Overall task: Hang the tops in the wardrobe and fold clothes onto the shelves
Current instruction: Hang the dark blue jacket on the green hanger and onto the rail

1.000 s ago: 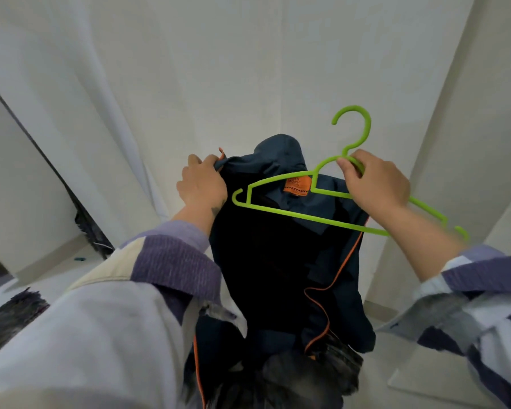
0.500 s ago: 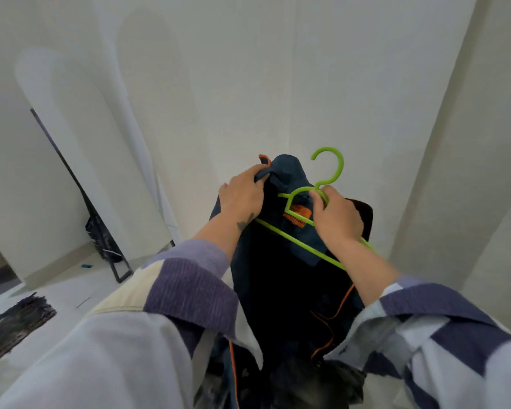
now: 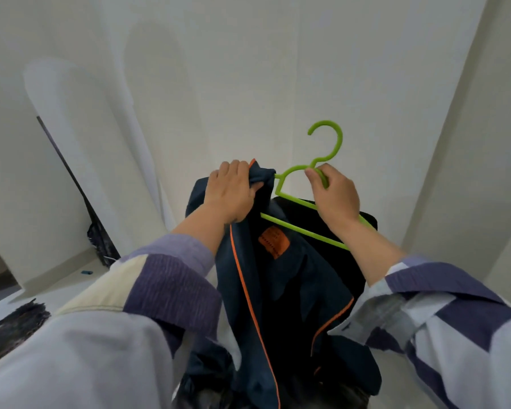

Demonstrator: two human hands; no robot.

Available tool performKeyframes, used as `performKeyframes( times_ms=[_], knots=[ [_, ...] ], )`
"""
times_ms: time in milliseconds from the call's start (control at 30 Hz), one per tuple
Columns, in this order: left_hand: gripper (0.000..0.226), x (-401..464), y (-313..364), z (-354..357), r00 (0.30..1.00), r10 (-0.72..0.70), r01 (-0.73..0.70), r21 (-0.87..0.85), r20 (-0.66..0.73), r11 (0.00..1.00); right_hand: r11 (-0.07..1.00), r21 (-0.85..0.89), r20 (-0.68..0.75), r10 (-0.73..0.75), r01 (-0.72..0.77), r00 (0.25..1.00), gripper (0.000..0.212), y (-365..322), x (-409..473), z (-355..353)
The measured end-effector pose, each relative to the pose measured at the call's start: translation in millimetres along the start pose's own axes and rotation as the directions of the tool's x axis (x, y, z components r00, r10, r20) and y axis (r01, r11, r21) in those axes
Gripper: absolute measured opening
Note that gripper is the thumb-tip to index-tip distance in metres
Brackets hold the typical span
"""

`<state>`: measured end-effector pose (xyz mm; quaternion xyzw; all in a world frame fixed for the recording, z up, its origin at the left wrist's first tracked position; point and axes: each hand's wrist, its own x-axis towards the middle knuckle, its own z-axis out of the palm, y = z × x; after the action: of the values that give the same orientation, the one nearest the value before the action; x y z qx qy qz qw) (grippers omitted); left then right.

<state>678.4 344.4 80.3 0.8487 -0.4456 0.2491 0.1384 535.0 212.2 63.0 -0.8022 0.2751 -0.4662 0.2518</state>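
Observation:
A dark navy top (image 3: pixel 289 287) with orange piping and an orange neck label hangs in front of me. My left hand (image 3: pixel 233 191) grips its collar and shoulder fabric at the upper left. A lime green plastic hanger (image 3: pixel 295 199) sits partly inside the top, its left arm tucked under the bunched fabric and its hook pointing up. My right hand (image 3: pixel 334 196) is closed on the hanger's neck just below the hook. The hanger's right end is hidden behind my right wrist.
Pale walls and a white panel (image 3: pixel 80 160) surround me. A narrow dark gap (image 3: pixel 101 240) opens at the left near the floor. A dark textured mat (image 3: pixel 9 329) lies at the lower left. More dark cloth bunches at the bottom centre.
The hanger's left arm has gone under the top's shoulder fabric. My left hand has pulled the collar over it, and the orange label now lies lower, below the hanger bar.

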Motion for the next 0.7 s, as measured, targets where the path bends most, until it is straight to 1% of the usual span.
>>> performKeyframes(
  times_ms=[100, 133, 200, 233, 300, 367, 433, 467, 533, 567, 700],
  knots=[
    [0.030, 4, -4, 4, 1.000, -0.013, 0.013, -0.027, 0.004, 1.000, 0.999, 0.043, 0.010, 0.011, -0.012, 1.000, 0.028, 4, 1, 8],
    [0.030, 5, -4, 7, 1.000, -0.018, 0.018, -0.027, 0.005, 0.999, 1.000, 0.018, 0.010, 0.016, -0.016, 1.000, 0.028, 7, 0, 12],
    [0.031, 7, -4, 12, 0.999, -0.033, 0.033, -0.030, -0.003, 0.999, 0.989, -0.145, -0.031, 0.031, -0.036, 0.999, 0.037, 19, -6, 20],
    [0.031, 9, -4, 14, 0.999, -0.043, 0.043, -0.032, -0.014, 0.999, 0.974, -0.220, -0.079, 0.045, -0.061, 0.996, 0.044, 26, -12, 24],
    [0.030, 13, -5, 18, 0.997, -0.066, 0.065, -0.032, -0.037, 0.997, 0.955, -0.275, -0.158, 0.068, -0.110, 0.985, 0.051, 43, -34, 30],
    [0.029, 17, -6, 19, 0.994, -0.091, 0.089, -0.031, -0.061, 0.996, 0.944, -0.310, -0.173, 0.061, -0.113, 0.983, 0.052, 64, -63, 40],
    [0.028, 20, -6, 19, 0.991, -0.107, 0.105, -0.034, -0.083, 0.994, 0.923, -0.374, -0.119, 0.043, -0.085, 0.992, 0.054, 82, -90, 50],
    [0.028, 21, -6, 19, 0.990, -0.107, 0.104, -0.034, -0.092, 0.994, 0.914, -0.398, -0.051, 0.067, -0.081, 0.996, 0.055, 88, -100, 55],
    [0.028, 23, -5, 18, 0.990, -0.100, 0.097, -0.039, -0.104, 0.995, 0.886, -0.453, 0.099, 0.163, -0.102, 0.982, 0.059, 94, -110, 65],
    [0.028, 24, -5, 17, 0.989, -0.100, 0.095, -0.043, -0.109, 0.995, 0.866, -0.485, 0.132, 0.208, -0.120, 0.969, 0.059, 96, -111, 68],
    [0.027, 25, -9, 10, 0.981, -0.118, 0.105, -0.089, -0.152, 0.990, 0.770, -0.610, 0.123, 0.325, -0.186, 0.938, 0.053, 99, -109, 64]
  ],
)
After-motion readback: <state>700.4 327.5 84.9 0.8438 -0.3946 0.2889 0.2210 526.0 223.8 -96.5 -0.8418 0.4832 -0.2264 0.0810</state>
